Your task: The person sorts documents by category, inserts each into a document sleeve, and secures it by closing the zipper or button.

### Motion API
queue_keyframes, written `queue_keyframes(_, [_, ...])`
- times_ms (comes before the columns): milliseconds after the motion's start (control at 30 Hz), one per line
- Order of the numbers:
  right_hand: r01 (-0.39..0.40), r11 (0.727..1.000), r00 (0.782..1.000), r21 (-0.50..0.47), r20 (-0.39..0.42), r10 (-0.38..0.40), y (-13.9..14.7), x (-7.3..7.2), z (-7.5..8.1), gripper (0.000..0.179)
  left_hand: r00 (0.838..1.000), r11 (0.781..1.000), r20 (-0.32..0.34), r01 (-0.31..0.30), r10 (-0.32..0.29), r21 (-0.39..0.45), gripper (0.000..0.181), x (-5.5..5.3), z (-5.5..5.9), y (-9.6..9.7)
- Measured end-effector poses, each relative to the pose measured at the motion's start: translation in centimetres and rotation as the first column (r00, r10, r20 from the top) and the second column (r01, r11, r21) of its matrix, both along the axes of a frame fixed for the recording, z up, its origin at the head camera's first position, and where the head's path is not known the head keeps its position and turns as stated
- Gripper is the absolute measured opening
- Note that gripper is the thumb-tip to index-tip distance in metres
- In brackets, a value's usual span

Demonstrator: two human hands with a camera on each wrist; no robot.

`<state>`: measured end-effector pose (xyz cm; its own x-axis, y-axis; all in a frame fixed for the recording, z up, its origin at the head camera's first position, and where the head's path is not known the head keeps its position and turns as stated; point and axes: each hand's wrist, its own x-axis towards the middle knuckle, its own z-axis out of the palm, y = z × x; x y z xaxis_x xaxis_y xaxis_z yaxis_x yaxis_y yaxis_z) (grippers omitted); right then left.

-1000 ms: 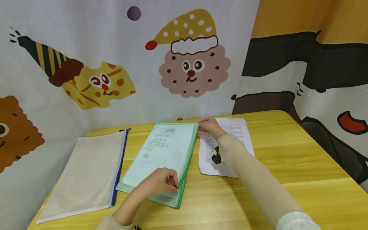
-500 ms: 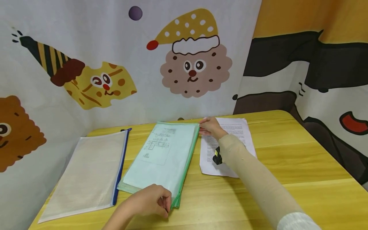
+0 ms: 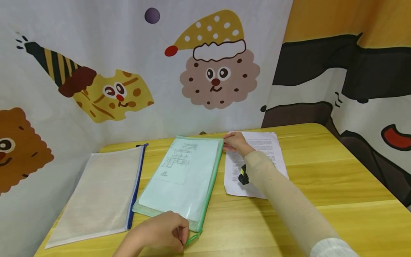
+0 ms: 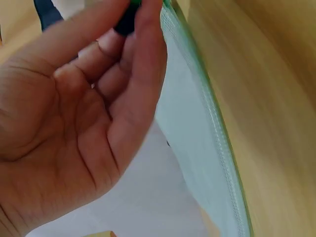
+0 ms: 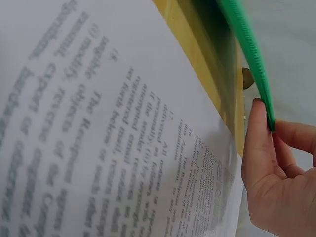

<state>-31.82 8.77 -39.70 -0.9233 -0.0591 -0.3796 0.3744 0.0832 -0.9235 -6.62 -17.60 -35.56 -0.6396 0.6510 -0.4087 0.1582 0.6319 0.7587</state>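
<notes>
A translucent green zip folder (image 3: 179, 192) with a printed drawing sheet inside lies in the middle of the table. At its near right corner my left hand (image 3: 160, 230) pinches the zipper pull, mostly hidden by the fingers in the head view. In the left wrist view, a small dark piece with a bit of green shows between the left hand's (image 4: 84, 98) fingertips. My right hand (image 3: 237, 142) grips the folder's far right corner. The right wrist view shows the green zipper edge (image 5: 254, 54) pinched between thumb and fingers of the right hand (image 5: 281, 173).
A whitish zip folder (image 3: 99, 192) with a blue zipper lies at the left. Printed paper (image 3: 253, 164) lies under the right forearm, which carries a small black device (image 3: 244, 175). Behind the wooden table (image 3: 321, 200) hangs a cartoon-printed curtain (image 3: 167, 107).
My left hand has moved toward the table's near edge along the green folder's zipper side, down to the near corner. The right hand keeps its grip on the far corner.
</notes>
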Motion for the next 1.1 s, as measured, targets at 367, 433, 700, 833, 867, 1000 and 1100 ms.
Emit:
queue_keyframes(367, [-0.117, 0.993, 0.991, 0.002, 0.067, 0.117, 1.3, 0.2, 0.6, 0.041, 0.987, 0.998, -0.157, -0.033, 0.025, -0.047, 0.023, -1.7, -0.9, -0.2])
queue_keyframes(433, [-0.145, 0.989, 0.987, 0.023, 0.077, 0.143, 1.6, 0.5, 0.9, 0.043, 0.984, 0.997, -0.174, -0.036, 0.024, -0.064, 0.024, -2.0, -1.1, -0.1])
queue_keyframes(700, [-0.199, 0.978, 0.977, 0.054, 0.089, 0.194, 3.8, 1.5, 1.9, 0.048, 0.982, 0.993, -0.183, -0.057, 0.037, -0.106, 0.025, -2.9, -1.7, 0.0])
queue_keyframes(833, [-0.206, 0.975, 0.975, 0.077, 0.1, 0.198, 5.3, 1.7, 2.2, 0.05, 0.981, 0.991, -0.186, -0.069, 0.048, -0.112, 0.023, -3.1, -1.7, -0.3])
queue_keyframes(867, [-0.205, 0.975, 0.975, 0.086, 0.103, 0.196, 5.8, 1.8, 2.3, 0.05, 0.981, 0.991, -0.185, -0.073, 0.053, -0.108, 0.022, -3.2, -1.7, -0.5])
queue_keyframes(1000, [-0.201, 0.971, 0.977, 0.126, 0.098, 0.19, 7.7, 2.0, 2.4, 0.051, 0.975, 0.992, -0.208, -0.094, 0.075, -0.085, 0.019, -3.5, -1.6, -1.2])
queue_keyframes(1100, [-0.185, 0.974, 0.981, 0.132, 0.086, 0.175, 9.2, 2.1, 2.3, 0.052, 0.966, 0.99, -0.233, -0.128, 0.11, -0.063, 0.015, -3.9, -1.5, -2.0])
